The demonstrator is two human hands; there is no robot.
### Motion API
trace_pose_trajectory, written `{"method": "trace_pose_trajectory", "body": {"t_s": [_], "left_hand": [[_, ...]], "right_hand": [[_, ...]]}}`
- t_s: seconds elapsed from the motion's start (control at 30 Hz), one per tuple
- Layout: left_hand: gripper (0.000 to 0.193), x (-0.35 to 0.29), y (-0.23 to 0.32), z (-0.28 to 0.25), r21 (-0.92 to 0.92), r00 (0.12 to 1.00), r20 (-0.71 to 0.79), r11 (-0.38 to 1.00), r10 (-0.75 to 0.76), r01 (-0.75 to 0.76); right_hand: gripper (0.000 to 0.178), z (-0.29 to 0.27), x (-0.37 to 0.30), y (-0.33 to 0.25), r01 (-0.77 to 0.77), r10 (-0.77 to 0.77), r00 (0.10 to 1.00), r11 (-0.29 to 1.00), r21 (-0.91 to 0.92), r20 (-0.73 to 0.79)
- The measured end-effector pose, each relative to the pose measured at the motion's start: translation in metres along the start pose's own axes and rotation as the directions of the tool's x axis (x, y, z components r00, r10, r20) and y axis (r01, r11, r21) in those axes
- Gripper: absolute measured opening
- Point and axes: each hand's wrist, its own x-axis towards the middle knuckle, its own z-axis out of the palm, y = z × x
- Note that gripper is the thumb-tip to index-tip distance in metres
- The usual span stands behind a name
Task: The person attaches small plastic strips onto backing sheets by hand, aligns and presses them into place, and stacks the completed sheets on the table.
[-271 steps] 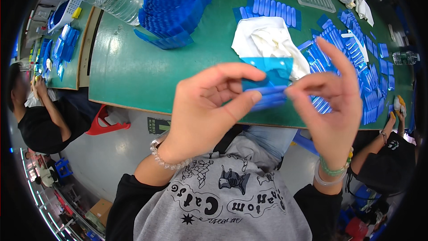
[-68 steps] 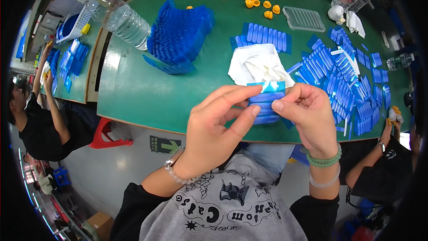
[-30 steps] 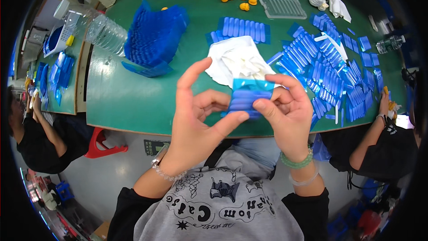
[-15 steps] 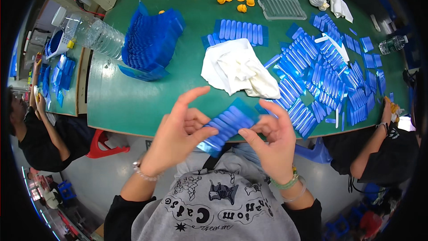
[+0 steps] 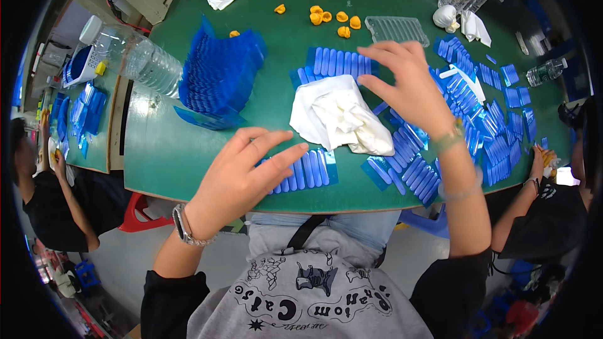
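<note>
Near the table's front edge a blue film sheet with a row of raised blue strips (image 5: 311, 169) lies flat. My left hand (image 5: 242, 172) rests over its left end, fingers stretched out and partly hiding it. Farther back, my right hand (image 5: 408, 88) is stretched over the table with thumb and fingers apart. Its fingertips are at the right end of another strip sheet (image 5: 336, 61); whether they touch it I cannot tell. Between the two sheets lies a crumpled white cloth (image 5: 339, 113), which covers part of the sheets behind it.
A large heap of blue strip sheets (image 5: 496, 150) spreads to the right. At the left stand a stack of blue film (image 5: 220, 75) and a big clear bottle (image 5: 147, 63). Yellow finger cots (image 5: 316, 17) and a clear ribbed tray (image 5: 397, 30) lie at the back. People sit on both sides.
The strip sheet that both hands held up now lies on the table under my left hand. My right hand has let go and moved away, up to the farther sheets.
</note>
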Motion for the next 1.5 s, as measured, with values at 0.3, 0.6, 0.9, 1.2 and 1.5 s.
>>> {"method": "trace_pose_trajectory", "body": {"t_s": [0.3,0.6,0.9,1.2,1.5], "left_hand": [[0.046,0.046,-0.001,-0.001,-0.043,0.997,-0.069,0.998,-0.046,0.043],[0.064,0.089,-0.021,0.038,0.234,0.983,-0.18,0.969,-0.041,0.083],[0.042,-0.038,-0.013,-0.048,0.034,0.858,-0.388,0.925,-0.337,0.379],[0.018,-0.09,-0.021,-0.037,-0.126,0.681,-0.536,0.845,-0.499,0.52],[0.016,-0.053,-0.024,-0.023,-0.149,0.681,-0.55,0.859,-0.484,0.49]], "right_hand": [[0.048,0.006,0.037,0.025,0.017,-0.035,0.92,0.999,0.048,0.391],[0.056,0.011,0.033,0.007,0.071,-0.115,0.893,0.99,0.118,0.434],[0.039,0.011,0.063,-0.041,0.09,-0.19,0.935,0.944,0.317,0.299],[0.028,0.011,0.077,-0.057,-0.085,0.005,0.938,0.972,0.218,0.345],[0.024,-0.019,-0.018,-0.045,0.104,-0.087,0.938,0.994,-0.032,0.334]]}}
